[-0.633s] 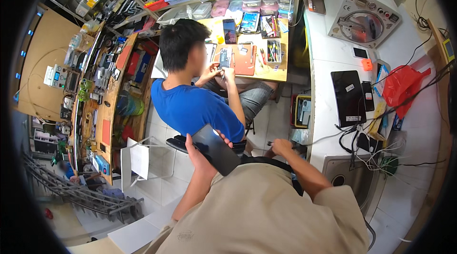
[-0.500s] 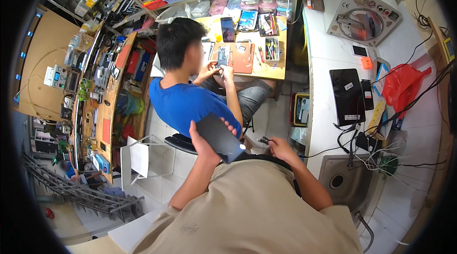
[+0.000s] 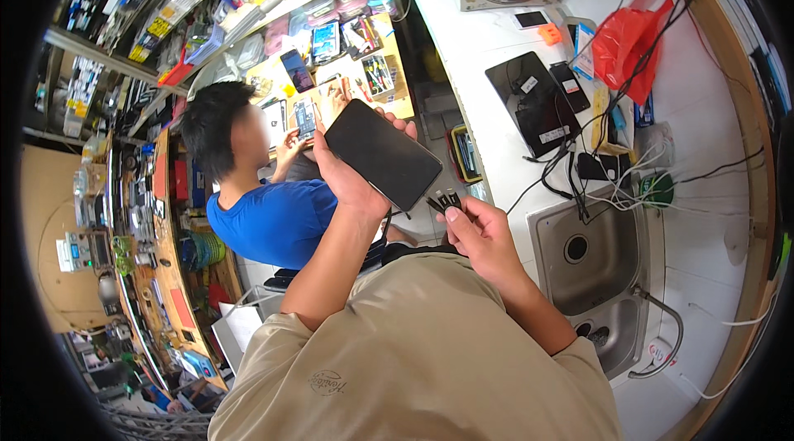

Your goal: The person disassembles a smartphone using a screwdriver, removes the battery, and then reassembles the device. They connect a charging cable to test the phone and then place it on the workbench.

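Note:
A black smartphone (image 3: 384, 153) lies across the palm of my left hand (image 3: 354, 185), its dark screen facing up. My thumb runs along one long edge and the fingertips curl round the other. Just off the phone's lower right end, my right hand (image 3: 484, 236) pinches a bunch of black charging-cable plugs (image 3: 447, 200) between thumb and fingers. Their metal tips point up toward the phone, and a small gap seems to separate them. A dark cable runs from behind this hand toward the counter.
Close ahead on the left, a person in a blue shirt (image 3: 277, 222) works at a wooden bench (image 3: 399, 94). On the white counter (image 3: 463, 69) lie a black tablet (image 3: 529, 102), a red plastic bag (image 3: 633, 48) and tangled cables. A steel sink (image 3: 550, 276) is at my right.
My right hand has come up and left, bringing the plugs beside the phone. The phone has tilted so its screen shows dark, without the bright glint. My view has swung right toward the counter.

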Tool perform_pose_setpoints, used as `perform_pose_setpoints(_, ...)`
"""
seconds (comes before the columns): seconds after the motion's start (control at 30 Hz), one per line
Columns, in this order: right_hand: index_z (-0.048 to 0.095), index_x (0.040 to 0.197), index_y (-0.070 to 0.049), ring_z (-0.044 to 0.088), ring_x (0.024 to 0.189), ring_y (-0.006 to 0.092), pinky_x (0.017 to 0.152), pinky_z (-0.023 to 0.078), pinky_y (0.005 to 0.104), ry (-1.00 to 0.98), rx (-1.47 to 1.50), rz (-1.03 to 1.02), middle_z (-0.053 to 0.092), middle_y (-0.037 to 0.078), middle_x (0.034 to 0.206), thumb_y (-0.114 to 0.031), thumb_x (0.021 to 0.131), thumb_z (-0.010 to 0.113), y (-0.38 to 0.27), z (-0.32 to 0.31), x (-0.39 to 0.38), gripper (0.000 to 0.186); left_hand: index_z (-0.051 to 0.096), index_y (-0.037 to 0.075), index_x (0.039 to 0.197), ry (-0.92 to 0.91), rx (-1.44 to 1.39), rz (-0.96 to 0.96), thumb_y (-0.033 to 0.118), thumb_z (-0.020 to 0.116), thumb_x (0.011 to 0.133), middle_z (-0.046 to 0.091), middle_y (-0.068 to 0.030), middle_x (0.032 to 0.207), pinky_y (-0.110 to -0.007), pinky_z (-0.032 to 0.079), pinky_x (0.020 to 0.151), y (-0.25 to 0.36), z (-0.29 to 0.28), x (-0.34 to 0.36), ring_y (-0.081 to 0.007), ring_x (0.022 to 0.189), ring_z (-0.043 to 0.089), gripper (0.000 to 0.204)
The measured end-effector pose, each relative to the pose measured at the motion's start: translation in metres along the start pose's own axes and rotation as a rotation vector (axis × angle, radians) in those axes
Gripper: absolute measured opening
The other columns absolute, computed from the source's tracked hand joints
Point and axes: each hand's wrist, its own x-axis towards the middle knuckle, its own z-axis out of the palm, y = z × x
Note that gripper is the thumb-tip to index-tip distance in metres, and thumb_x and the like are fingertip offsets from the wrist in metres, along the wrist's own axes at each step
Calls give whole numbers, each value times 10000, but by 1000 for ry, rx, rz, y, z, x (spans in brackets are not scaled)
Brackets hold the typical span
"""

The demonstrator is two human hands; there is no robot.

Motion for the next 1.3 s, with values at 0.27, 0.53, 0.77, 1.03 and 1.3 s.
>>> perform_pose_setpoints(0.27,673,939,32,620,713,44,604,481,235,61,-184,-79,671,12,772,-216,1113,679,-7,4,-2,303,599,-38,1335,-133,-43,-20,683,236,1107,670,-227,1183,-567,554,1063,2,-4,-4,-367,1103,664,839)
perform_pose_setpoints(0.53,746,1005,30,517,588,41,534,374,241,-88,-113,-40,699,31,705,-273,1128,638,-16,10,4,346,595,-46,1314,-122,-44,-2,650,307,1102,672,-221,1189,-549,564,1047,16,-11,-7,-358,1091,666,783)
perform_pose_setpoints(0.77,779,1081,67,656,606,90,569,518,238,-104,-176,44,746,86,740,-257,1120,648,-14,9,8,352,640,-26,1207,-70,-68,0,727,447,1025,686,-182,1119,-532,552,1061,13,-9,-14,-339,1040,670,798)
perform_pose_setpoints(1.03,784,1016,52,642,581,78,533,495,248,-104,-127,26,759,83,744,-243,1110,663,-9,6,7,332,640,-10,1231,-91,-53,13,764,422,1017,682,-171,1122,-530,538,1065,10,-13,-15,-332,1054,656,832)
perform_pose_setpoints(1.3,773,962,31,632,573,69,527,479,250,-69,-157,18,762,67,739,-236,1108,661,-8,3,6,324,626,8,1311,-99,-82,38,715,333,1080,678,-190,1158,-529,558,1004,6,-13,-12,-347,1039,653,799)
